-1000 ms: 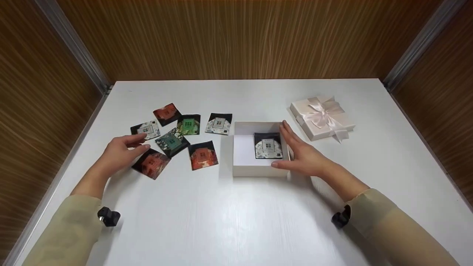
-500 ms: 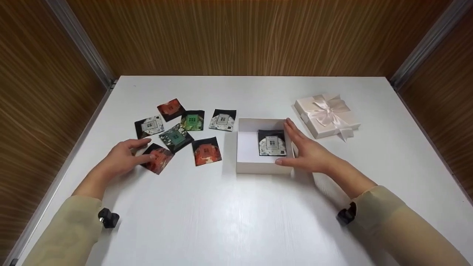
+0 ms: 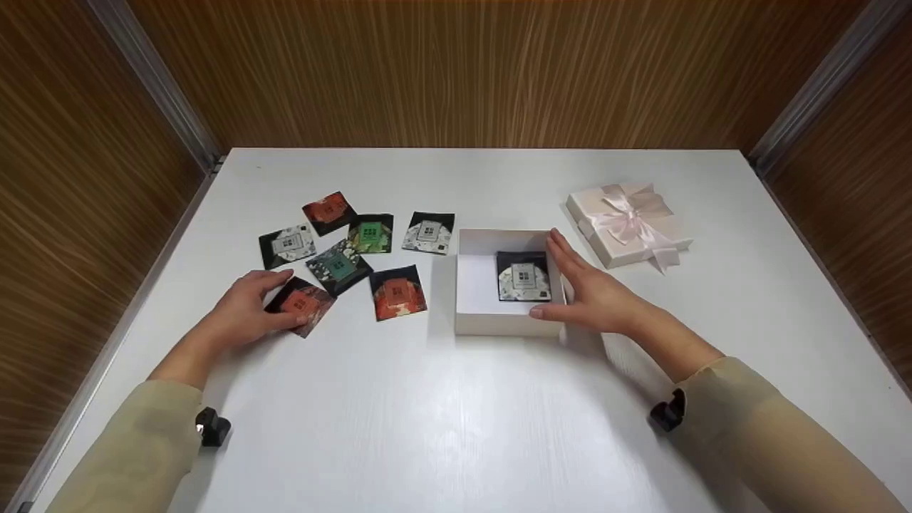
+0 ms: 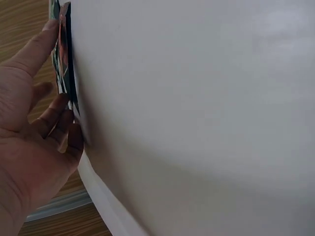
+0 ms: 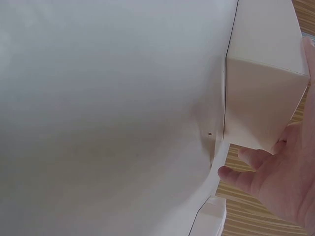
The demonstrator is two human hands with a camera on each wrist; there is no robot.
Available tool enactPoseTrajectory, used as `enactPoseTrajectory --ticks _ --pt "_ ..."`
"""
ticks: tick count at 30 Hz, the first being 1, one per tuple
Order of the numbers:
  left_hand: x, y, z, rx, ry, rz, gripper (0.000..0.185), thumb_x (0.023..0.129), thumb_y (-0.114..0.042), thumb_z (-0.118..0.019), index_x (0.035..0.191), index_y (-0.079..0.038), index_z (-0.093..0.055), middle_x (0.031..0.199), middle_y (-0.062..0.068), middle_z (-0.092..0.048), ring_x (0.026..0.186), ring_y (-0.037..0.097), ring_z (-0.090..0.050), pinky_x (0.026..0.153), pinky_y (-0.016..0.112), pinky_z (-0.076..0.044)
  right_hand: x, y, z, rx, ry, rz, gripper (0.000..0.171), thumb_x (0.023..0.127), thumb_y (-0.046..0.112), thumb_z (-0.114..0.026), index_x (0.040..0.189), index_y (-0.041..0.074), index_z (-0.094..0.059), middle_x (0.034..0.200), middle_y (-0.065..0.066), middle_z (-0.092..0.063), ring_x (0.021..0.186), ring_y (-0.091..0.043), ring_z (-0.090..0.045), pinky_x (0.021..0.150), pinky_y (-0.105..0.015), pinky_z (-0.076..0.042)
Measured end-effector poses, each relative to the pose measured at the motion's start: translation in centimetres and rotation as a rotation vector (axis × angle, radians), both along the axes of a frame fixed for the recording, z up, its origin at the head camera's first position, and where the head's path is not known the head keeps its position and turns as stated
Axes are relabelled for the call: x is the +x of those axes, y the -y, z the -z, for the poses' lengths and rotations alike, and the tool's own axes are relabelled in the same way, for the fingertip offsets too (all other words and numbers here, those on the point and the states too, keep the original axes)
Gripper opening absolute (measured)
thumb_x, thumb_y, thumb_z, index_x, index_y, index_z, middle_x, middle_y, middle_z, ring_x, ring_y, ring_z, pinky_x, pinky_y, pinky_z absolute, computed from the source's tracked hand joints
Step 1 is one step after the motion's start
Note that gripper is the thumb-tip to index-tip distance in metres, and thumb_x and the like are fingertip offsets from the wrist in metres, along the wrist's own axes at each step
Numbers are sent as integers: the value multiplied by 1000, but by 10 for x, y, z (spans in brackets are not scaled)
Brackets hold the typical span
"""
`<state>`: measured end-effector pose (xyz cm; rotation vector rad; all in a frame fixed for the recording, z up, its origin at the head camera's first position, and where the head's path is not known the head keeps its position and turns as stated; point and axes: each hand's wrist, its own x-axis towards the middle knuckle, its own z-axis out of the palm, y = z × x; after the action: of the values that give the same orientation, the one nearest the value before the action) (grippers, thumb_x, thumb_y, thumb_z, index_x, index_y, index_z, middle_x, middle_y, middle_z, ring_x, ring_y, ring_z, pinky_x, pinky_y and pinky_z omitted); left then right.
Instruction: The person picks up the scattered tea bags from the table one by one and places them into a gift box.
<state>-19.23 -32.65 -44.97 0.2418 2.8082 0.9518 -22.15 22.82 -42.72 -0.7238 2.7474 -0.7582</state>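
Observation:
My left hand (image 3: 249,308) is at a red-and-black square sachet (image 3: 306,303) lying at the near left of the group. Its thumb is on the near edge, with the fingers at the left edge. In the left wrist view the sachet (image 4: 64,49) shows edge-on between thumb and curled fingers. At the white open box (image 3: 499,324), my right hand (image 3: 595,296) lays straight fingers along the right wall and its thumb at the front rim. Inside the box, on the right side, lies a black-and-white sachet (image 3: 524,278).
Several other sachets are spread left of the box: white ones (image 3: 429,231), red ones (image 3: 397,292), a green one (image 3: 371,233) and a dark green one (image 3: 339,266). A pale pink lid (image 3: 627,221) with a ribbon bow lies behind and right of the box. Wood-grain panels (image 3: 470,78) border the table.
My left hand has moved from between the white and red sachets onto the near red one, its thumb now at its near edge. The right hand has stayed at the box.

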Motion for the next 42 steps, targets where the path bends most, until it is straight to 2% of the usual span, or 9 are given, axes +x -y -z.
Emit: enactPoseTrajectory --ticks 4,9,23,27,30,34,38,42 --pt "-2 -3 0 -56 -25 3 95 88 -35 -89 158 7 -41 150 35 -42 140 53 -38 117 65 -31 0 0 1 -10 -4 -1 123 88 70 -75 172 16 -3 178 6 9 159 -33 -22 124 -53 -30" --pt "-3 -5 -2 -78 -29 4 96 88 -36 -89 160 5 -40 148 34 -45 138 52 -39 116 65 -32 0 -1 3 -23 -12 -6 123 89 68 -75 172 16 -2 178 5 9 160 -32 -19 124 -52 -30" --pt "-4 -5 -3 -55 -10 4 93 88 -29 -90 159 4 -42 148 33 -45 138 51 -38 117 64 -31 1 -1 3 -34 -13 -8 123 89 67 -76 172 15 -1 177 6 10 159 -33 -21 123 -53 -32" --pt "-4 -4 -2 -56 -8 9 88 89 -23 -88 159 4 -42 148 34 -44 138 53 -37 117 65 -31 1 -1 3 -36 -6 -8 123 89 68 -75 172 16 -1 177 7 10 160 -31 -19 123 -53 -31" --pt "-3 -4 -3 -62 -10 12 86 90 -24 -87 159 3 -43 147 35 -45 138 54 -37 116 65 -31 2 -1 2 -35 -2 -6 123 89 69 -75 172 16 -1 177 8 10 159 -31 -20 123 -54 -30" --pt "-3 -4 -4 -56 -25 20 89 89 -31 -89 159 2 -45 139 34 -52 130 51 -47 113 63 -35 2 -1 1 -33 0 -7 123 89 69 -75 172 17 0 177 9 11 159 -31 -20 123 -54 -30" --pt "-2 -3 -4 -32 7 9 88 90 -31 -88 160 -3 -45 141 34 -55 131 47 -50 114 60 -36 2 -1 1 -31 -1 -7 123 89 69 -74 172 16 0 177 8 11 159 -32 -20 123 -54 -31" --pt "-2 -1 -6 9 69 -23 85 91 -28 -87 162 -9 -44 155 33 -47 138 45 -45 117 59 -32 2 -1 2 -33 -4 -7 123 89 68 -75 172 16 0 177 6 10 159 -33 -22 122 -54 -32"
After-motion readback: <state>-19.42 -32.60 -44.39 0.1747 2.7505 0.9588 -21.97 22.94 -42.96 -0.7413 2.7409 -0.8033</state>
